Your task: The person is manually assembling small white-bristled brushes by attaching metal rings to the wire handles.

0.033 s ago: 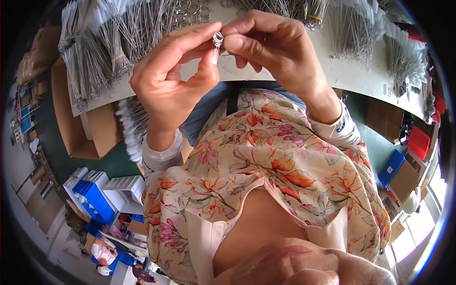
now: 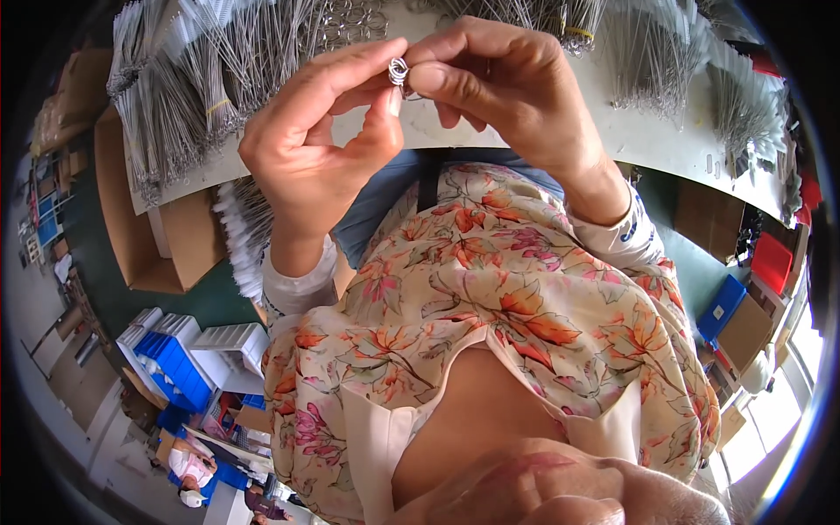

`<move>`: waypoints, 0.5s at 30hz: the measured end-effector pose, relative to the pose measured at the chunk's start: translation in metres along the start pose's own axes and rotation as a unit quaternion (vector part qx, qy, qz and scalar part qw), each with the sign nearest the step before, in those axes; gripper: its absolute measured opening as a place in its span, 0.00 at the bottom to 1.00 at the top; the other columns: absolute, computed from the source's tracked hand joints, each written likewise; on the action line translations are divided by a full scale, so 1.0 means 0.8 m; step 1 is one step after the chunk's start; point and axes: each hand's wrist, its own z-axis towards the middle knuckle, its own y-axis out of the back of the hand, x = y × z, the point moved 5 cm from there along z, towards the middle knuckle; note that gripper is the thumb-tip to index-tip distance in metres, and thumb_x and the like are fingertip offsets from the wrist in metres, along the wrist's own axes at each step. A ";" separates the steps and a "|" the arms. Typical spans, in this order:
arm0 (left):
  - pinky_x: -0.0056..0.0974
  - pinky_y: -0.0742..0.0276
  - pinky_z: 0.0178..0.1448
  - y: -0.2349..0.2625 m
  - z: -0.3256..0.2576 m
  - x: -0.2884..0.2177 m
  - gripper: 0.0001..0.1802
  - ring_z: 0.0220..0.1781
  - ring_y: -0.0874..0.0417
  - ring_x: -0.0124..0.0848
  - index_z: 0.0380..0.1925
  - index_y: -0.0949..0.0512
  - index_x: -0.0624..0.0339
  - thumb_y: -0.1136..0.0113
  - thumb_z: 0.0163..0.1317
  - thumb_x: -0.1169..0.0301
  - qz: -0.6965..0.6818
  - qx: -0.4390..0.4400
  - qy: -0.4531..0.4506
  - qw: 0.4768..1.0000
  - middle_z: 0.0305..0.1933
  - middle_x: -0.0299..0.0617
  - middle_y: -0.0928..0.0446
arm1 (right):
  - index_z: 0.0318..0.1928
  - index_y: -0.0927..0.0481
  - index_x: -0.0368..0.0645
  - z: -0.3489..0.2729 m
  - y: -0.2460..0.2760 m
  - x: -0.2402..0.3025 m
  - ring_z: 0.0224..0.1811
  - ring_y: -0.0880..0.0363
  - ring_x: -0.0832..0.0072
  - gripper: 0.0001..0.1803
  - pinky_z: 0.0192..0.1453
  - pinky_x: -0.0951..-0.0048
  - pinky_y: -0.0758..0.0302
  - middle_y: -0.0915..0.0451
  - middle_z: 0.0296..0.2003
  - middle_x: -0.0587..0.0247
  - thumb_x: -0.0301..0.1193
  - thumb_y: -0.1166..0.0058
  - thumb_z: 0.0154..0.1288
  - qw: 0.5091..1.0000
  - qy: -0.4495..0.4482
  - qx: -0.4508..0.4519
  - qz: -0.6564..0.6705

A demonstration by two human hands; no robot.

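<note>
A small coil of shiny metal wire (image 2: 398, 72), with several loops, is held up above the near edge of the table. The thumb and forefinger of my left hand (image 2: 319, 144) pinch it from the left. From the right, the thumb and bent forefinger of my right hand (image 2: 503, 83) close on the coil's side; what lies between those fingertips is partly hidden. Under my fingers a bit of thin wire shows, too small to make out. Beyond my left hand lies a pile of silvery wire rings (image 2: 350, 24).
Bundles of thin wire brushes (image 2: 175, 114) lie on the white table (image 2: 560, 131) at the left, with more brush bundles (image 2: 656, 66) at the right. An open cardboard box (image 2: 131, 227) stands below the left edge. Blue crates (image 2: 175, 363) and people (image 2: 192, 468) are farther behind.
The wire coil has turned slightly between my fingertips and shifted a little left, showing more of its loops. Both hands otherwise stay in nearly the same place.
</note>
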 end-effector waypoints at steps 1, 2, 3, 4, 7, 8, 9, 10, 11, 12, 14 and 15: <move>0.30 0.20 0.45 0.001 0.000 0.003 0.16 0.39 0.18 0.31 0.39 0.23 0.73 0.41 0.47 0.89 -0.015 -0.016 0.001 1.000 0.41 0.49 0.22 | 0.37 0.20 0.39 0.002 -0.001 0.005 0.26 0.29 0.90 0.08 0.27 0.86 0.33 0.23 0.27 0.72 0.30 0.43 0.60 1.000 0.005 0.018 -0.014; 0.30 0.20 0.45 0.001 0.000 0.006 0.16 0.39 0.18 0.31 0.39 0.23 0.73 0.41 0.47 0.89 -0.015 -0.016 0.002 1.000 0.41 0.49 0.22 | 0.37 0.20 0.39 0.005 -0.002 0.013 0.26 0.29 0.90 0.08 0.27 0.86 0.33 0.23 0.27 0.72 0.30 0.43 0.60 1.000 0.004 0.018 -0.013; 0.30 0.20 0.45 0.003 0.000 0.007 0.16 0.38 0.18 0.31 0.40 0.23 0.73 0.41 0.47 0.89 -0.021 -0.016 -0.004 1.000 0.41 0.50 0.22 | 0.35 0.22 0.38 0.008 -0.004 0.021 0.24 0.29 0.88 0.11 0.26 0.85 0.33 0.24 0.25 0.72 0.34 0.50 0.64 0.998 -0.023 0.018 -0.046; 0.29 0.20 0.44 0.004 0.000 0.009 0.16 0.38 0.18 0.31 0.40 0.23 0.73 0.41 0.47 0.89 -0.027 -0.015 -0.010 0.999 0.41 0.50 0.22 | 0.33 0.24 0.38 0.009 -0.006 0.024 0.23 0.30 0.87 0.17 0.25 0.84 0.33 0.25 0.22 0.72 0.39 0.56 0.69 0.995 -0.050 0.018 -0.079; 0.29 0.19 0.44 0.004 0.000 0.009 0.17 0.38 0.18 0.31 0.40 0.23 0.73 0.41 0.46 0.89 -0.011 -0.004 -0.040 0.999 0.41 0.50 0.22 | 0.33 0.25 0.38 0.006 -0.004 0.026 0.23 0.30 0.88 0.13 0.24 0.82 0.32 0.27 0.20 0.73 0.35 0.56 0.68 0.989 -0.064 0.033 -0.133; 0.29 0.19 0.44 0.005 -0.001 0.011 0.17 0.38 0.18 0.31 0.40 0.23 0.73 0.41 0.46 0.89 -0.011 -0.005 -0.039 0.999 0.41 0.50 0.22 | 0.33 0.25 0.38 0.005 -0.001 0.017 0.23 0.30 0.88 0.13 0.24 0.82 0.32 0.27 0.20 0.73 0.35 0.56 0.68 0.988 -0.065 0.033 -0.133; 0.29 0.20 0.44 0.005 0.000 0.013 0.17 0.38 0.18 0.30 0.40 0.23 0.73 0.41 0.47 0.89 -0.018 0.004 -0.032 0.999 0.41 0.50 0.22 | 0.34 0.22 0.39 0.002 0.005 0.005 0.24 0.29 0.88 0.08 0.26 0.84 0.32 0.25 0.24 0.72 0.31 0.49 0.63 0.989 -0.043 0.023 -0.143; 0.29 0.20 0.45 0.005 0.000 0.016 0.17 0.39 0.18 0.30 0.40 0.23 0.73 0.41 0.47 0.89 -0.023 0.010 -0.026 0.999 0.41 0.50 0.21 | 0.36 0.20 0.39 0.000 0.008 -0.005 0.24 0.29 0.89 0.06 0.27 0.85 0.32 0.23 0.28 0.72 0.28 0.42 0.59 0.988 -0.021 0.014 -0.152; 0.29 0.20 0.45 0.007 0.001 0.018 0.17 0.39 0.18 0.30 0.40 0.23 0.73 0.41 0.47 0.89 -0.022 0.010 -0.025 0.999 0.41 0.50 0.21 | 0.36 0.20 0.39 0.000 0.007 -0.011 0.24 0.29 0.89 0.06 0.27 0.85 0.32 0.23 0.28 0.72 0.28 0.42 0.59 0.988 -0.021 0.015 -0.152; 0.29 0.20 0.45 0.007 0.002 0.025 0.17 0.39 0.18 0.29 0.41 0.23 0.73 0.42 0.48 0.88 -0.034 0.020 -0.002 0.999 0.41 0.49 0.21 | 0.36 0.20 0.39 0.001 0.008 -0.011 0.25 0.27 0.86 0.06 0.28 0.82 0.30 0.21 0.28 0.69 0.27 0.42 0.58 0.987 0.012 -0.006 -0.162; 0.28 0.21 0.45 0.009 0.004 0.036 0.17 0.39 0.19 0.29 0.42 0.24 0.73 0.42 0.49 0.86 -0.047 0.030 0.022 0.998 0.42 0.49 0.21 | 0.35 0.19 0.40 0.001 0.008 -0.021 0.26 0.26 0.83 0.06 0.28 0.79 0.28 0.20 0.27 0.67 0.27 0.41 0.57 0.984 0.044 -0.027 -0.173; 0.28 0.22 0.44 0.008 0.008 0.049 0.16 0.39 0.19 0.27 0.44 0.24 0.71 0.42 0.52 0.84 -0.074 0.060 0.091 0.991 0.41 0.47 0.21 | 0.35 0.19 0.41 0.003 0.009 -0.024 0.26 0.25 0.80 0.05 0.29 0.78 0.28 0.21 0.27 0.65 0.26 0.41 0.56 0.970 0.089 -0.048 -0.221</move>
